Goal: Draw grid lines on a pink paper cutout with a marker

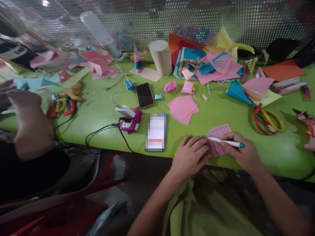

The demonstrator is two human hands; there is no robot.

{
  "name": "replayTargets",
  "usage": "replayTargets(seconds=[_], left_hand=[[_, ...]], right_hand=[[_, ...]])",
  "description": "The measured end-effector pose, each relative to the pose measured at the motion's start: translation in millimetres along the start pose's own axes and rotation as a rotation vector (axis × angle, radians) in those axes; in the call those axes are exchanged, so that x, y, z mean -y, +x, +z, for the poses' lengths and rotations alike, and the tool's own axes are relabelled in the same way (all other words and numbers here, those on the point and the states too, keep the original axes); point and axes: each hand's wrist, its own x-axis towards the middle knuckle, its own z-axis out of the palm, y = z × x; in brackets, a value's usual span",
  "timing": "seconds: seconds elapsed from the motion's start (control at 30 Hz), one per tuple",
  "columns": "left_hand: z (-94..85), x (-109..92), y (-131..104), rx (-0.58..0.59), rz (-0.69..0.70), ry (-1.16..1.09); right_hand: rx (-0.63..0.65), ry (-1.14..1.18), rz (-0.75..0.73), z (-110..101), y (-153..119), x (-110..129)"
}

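A pink paper piece (218, 131) with drawn lines lies near the front edge of the green table (98, 98). My right hand (242, 152) is closed around a white marker (230, 142) with a green end, its tip at the left side of that paper. My left hand (192, 154) rests flat beside the paper, fingertips at its left edge, fingers spread a little. Behind my hands lie plain pink paper cutouts (183, 109). A phone with a lit, blurred screen (156, 132) is left of my left hand.
Scissors (268, 121) lie to the right, by a blue paper cone (237, 91). A dark phone (145, 95), a purple power adapter (133, 121) with cables and a paper roll (161, 57) stand further left and back. Another person's arm (31, 127) rests at the far left.
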Motion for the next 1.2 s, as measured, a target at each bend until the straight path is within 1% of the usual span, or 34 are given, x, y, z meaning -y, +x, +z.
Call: replayTargets(seconds=[0.17,0.27,0.53,0.77,0.87,0.97,1.2], left_hand=[[0.5,0.0,-0.5,-0.001,-0.005,-0.002],[1.0,-0.1,-0.9,-0.008,-0.005,-0.007],[-1.3,0.2,0.0,-0.001,-0.01,-0.014],[-1.9,-0.1,0.2,0.0,-0.007,-0.024],[-1.8,0.1,-0.2,0.009,-0.012,-0.023],[-1.5,0.6,-0.6,0.005,-0.006,-0.029],[-1.0,1.0,-0.3,-0.008,0.004,-0.036]], right_hand=[[0.009,-0.016,0.008,0.2,-1.6,-2.3],[-0.011,-0.026,0.001,0.6,-2.4,-1.2],[-0.157,-0.073,0.058,-1.7,-7.2,0.6],[-0.259,-0.082,0.124,-13.8,-12.5,-13.5],[-0.337,-0.122,0.142,-19.9,-12.4,-17.6],[-0.407,-0.114,0.157,-23.5,-11.3,-18.3],[-0.433,-0.054,0.188,-24.0,-11.8,-18.2]])
